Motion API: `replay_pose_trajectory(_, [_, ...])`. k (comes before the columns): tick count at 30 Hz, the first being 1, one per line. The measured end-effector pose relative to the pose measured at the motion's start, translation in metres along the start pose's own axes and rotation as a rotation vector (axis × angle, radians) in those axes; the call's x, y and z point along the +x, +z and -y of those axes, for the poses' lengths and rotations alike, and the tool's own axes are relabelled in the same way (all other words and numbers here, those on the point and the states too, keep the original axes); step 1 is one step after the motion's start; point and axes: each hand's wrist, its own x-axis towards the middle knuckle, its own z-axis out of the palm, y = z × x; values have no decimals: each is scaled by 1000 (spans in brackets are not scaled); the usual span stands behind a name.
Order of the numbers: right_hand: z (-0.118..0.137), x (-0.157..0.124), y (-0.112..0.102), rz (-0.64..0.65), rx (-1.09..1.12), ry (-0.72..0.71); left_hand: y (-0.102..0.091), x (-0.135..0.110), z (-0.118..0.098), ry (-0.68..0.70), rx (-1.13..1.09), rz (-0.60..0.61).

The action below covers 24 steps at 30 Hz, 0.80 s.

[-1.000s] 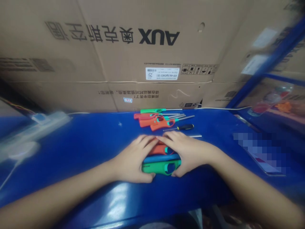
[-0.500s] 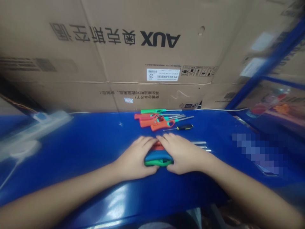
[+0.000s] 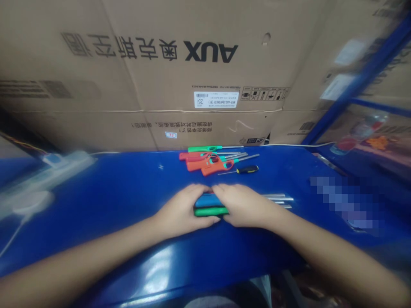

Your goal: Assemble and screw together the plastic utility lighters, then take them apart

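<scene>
Both hands close around a bundle of long-necked gas lighters at the middle of the blue table. My left hand (image 3: 181,209) wraps the handle ends, thumb along the near side. From the other side my right hand (image 3: 240,205) grips the same bundle. Between them show a blue lighter (image 3: 207,200) and, nearest me, a green lighter (image 3: 210,211); a sliver of red behind them is mostly hidden by fingers. Several metal tubes (image 3: 279,198) of the bundle stick out to the right, past my right wrist.
Beyond the hands lie several more lighters, among them an orange one (image 3: 213,166) and a green one (image 3: 202,149). A screwdriver (image 3: 247,170) lies beside them. A power strip (image 3: 70,169) is at left, a plastic bottle (image 3: 345,144) at right. Cardboard (image 3: 154,85) walls the back.
The bundle has turned within my hands, so the blue and green handles lie flatter and the metal tubes reach further right. Both hands still grip it. The view has shifted slightly.
</scene>
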Motion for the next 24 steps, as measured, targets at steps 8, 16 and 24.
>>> replay_pose_trajectory(8, [-14,-1,-6,13,-17,-33,-29,43,22,-2,5,-208])
replay_pose_trajectory(16, [-18,-1,-7,33,44,-22,-26,119,52,-102,529,-72])
replay_pose_trajectory(24, [-24,-3,-7,51,37,-51,-9,149,62,-165,569,45])
